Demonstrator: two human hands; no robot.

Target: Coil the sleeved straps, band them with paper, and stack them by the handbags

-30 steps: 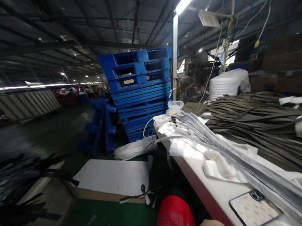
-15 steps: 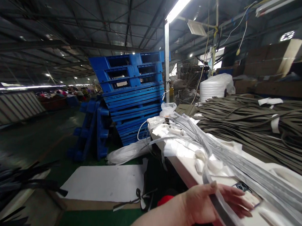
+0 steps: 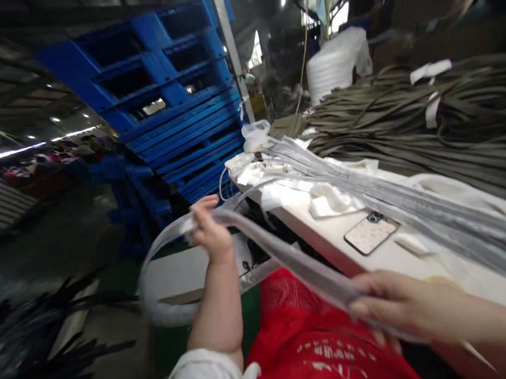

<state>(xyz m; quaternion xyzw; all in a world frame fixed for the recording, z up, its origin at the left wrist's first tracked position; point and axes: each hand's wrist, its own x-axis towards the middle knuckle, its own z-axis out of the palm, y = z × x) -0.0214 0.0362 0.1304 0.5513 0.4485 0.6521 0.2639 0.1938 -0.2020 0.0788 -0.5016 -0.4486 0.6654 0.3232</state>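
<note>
A long translucent grey plastic strip (image 3: pixel 276 244) runs between my two hands in a slack line. My left hand (image 3: pixel 212 230) is raised at centre left, fingers bent around the strip, partly blurred. Beyond it, the strip loops out to the left and curls back underneath. At lower right, my right hand (image 3: pixel 392 301) pinches the strip between thumb and fingers, beside the white bench (image 3: pixel 317 237). A phone in a patterned case (image 3: pixel 370 233) lies on the bench just above my right hand. More translucent strips (image 3: pixel 387 197) stretch along the bench.
Dark olive straps (image 3: pixel 384 117) are heaped behind the bench. Stacked blue pallets (image 3: pixel 192 130) stand beyond its far end, near a metal post (image 3: pixel 232 50). Black strips (image 3: pixel 28 328) lie at lower left. A red apron (image 3: pixel 322 343) covers my front.
My left hand has swung from over the bench to the left and up, drawing the strip along. My right hand has come into view on the strip. The camera has tilted down.
</note>
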